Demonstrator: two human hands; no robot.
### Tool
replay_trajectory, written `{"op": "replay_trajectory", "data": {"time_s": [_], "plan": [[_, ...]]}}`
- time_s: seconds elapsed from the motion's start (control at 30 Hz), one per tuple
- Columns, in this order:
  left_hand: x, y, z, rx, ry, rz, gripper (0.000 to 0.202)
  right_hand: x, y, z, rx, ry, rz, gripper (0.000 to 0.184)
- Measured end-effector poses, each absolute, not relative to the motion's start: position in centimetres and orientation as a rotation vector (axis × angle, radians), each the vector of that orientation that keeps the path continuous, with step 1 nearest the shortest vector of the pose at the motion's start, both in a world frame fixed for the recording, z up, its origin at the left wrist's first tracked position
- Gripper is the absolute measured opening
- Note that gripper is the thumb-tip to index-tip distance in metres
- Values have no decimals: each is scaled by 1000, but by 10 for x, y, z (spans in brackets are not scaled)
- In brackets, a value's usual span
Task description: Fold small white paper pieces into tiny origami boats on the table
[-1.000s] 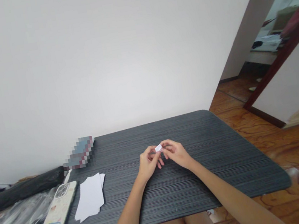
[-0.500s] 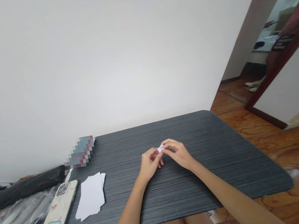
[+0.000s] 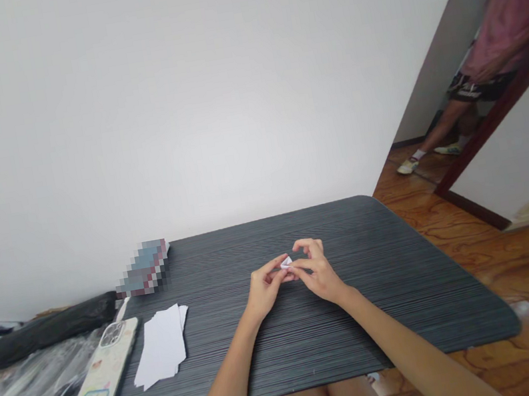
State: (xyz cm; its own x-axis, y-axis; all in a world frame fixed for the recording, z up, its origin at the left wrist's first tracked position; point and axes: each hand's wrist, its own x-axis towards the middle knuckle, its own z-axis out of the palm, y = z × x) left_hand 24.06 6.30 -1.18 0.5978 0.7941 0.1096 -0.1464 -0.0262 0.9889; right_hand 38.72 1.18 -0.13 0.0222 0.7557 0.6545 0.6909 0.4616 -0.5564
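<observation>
A small folded piece of white paper [image 3: 286, 262] is held between the fingertips of both hands, just above the middle of the dark table [image 3: 351, 231]. My left hand [image 3: 263, 291] pinches it from the left with thumb and fingers. From the right, my right hand [image 3: 322, 275] grips it between thumb and a finger, with another finger raised and curled away. The fingers partly cover the paper, so its full shape is hidden. To the left lies a loose stack of white paper sheets [image 3: 161, 345].
A phone in a pale case [image 3: 102, 377] rests on the table's left edge. A blurred-out book-like object [image 3: 144, 269] sits at the back left. Plastic-wrapped items [image 3: 27, 386] and a black roll [image 3: 43, 333] lie beyond. A person [image 3: 498, 51] walks in the doorway at right.
My right hand's fingers have opened out, one lifting off the paper, and the folded paper shows a different side. The person in the doorway has come further into view.
</observation>
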Motion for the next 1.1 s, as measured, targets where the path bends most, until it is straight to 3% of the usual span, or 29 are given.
{"op": "replay_trajectory", "data": {"time_s": [0.17, 0.43, 0.63, 0.8, 1.1], "plan": [[241, 62, -7, 1522, 616, 870, 35, 387, 15, -1, -1284, -1623, 249, 19], [241, 60, -6, 1631, 603, 903, 27, 383, 24, -11, -1083, -1255, 928, 13], [242, 60, -7, 1625, 650, 885, 31, 383, 24, -8, -1057, -1091, 1055, 21], [244, 59, -10, 1519, 684, 890, 44, 384, 26, -11, -1057, -1055, 1067, 16], [245, 57, -10, 1549, 610, 942, 24, 383, 28, -18, -968, -960, 1167, 16]]}}
